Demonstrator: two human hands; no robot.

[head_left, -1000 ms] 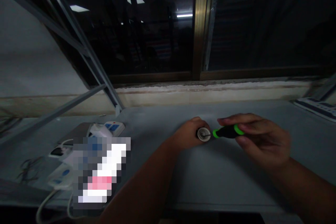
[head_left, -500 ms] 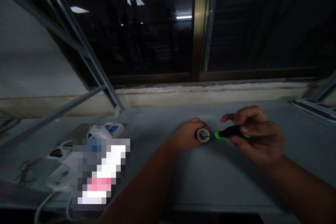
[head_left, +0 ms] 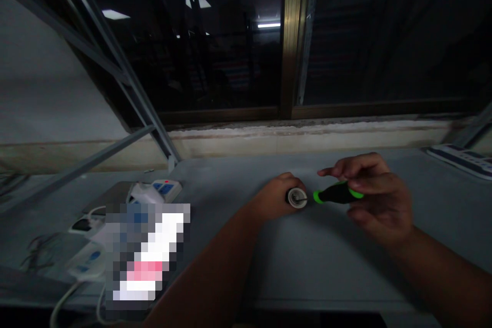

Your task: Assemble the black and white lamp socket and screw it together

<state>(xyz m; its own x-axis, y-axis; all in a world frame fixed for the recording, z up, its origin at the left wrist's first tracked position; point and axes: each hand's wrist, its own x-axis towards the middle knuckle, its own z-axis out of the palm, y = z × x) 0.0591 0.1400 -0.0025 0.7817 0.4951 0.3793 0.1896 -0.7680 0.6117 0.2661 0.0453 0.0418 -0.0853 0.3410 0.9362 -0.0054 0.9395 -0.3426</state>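
My left hand (head_left: pixel 277 196) is closed around a small round lamp socket (head_left: pixel 295 204), black outside with a white rim, its open end facing me and to the right. In my right hand (head_left: pixel 384 202) is a screwdriver (head_left: pixel 335 194) with a black handle and bright green ends. The handle is pinched between thumb and fingers, and the index finger reaches out above it. Its thin shaft points left into the socket's mouth; where the tip rests inside I cannot make out.
At the left lie white power strips (head_left: pixel 86 261) with cables, a flat grey object (head_left: pixel 111 197) and a blurred-out patch. Another power strip (head_left: pixel 461 160) lies at the far right. A metal frame (head_left: pixel 142 100) rises at left, before a dark window (head_left: pixel 215 61).
My right hand's fingers have shifted on the screwdriver handle: the thumb sits lower and more of the handle shows. The handle has turned slightly; my left hand and the socket stay put.
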